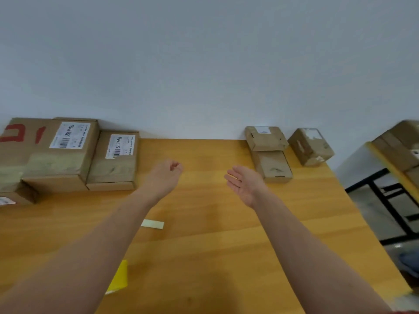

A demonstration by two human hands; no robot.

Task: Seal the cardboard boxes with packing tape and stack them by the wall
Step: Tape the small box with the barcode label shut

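Both my arms reach over a wooden table (204,245). My left hand (166,175) hovers mid-table with its fingers curled and nothing in it. My right hand (243,181) is held flat, palm turned inward, fingers straight and empty. Along the wall at the left stand a large taped box (56,150) with a white label and a smaller labelled box (115,159) beside it. At the right, a small box (265,137) sits on top of a flat box (273,166), with another small box (310,146) tilted next to them. No tape roll is in view.
A pale strip of tape or paper (153,223) lies on the table between my arms. A yellow sheet (119,277) shows under my left forearm. Another small box (13,196) sits at the far left. More boxes (399,148) rest on a second table at the right.
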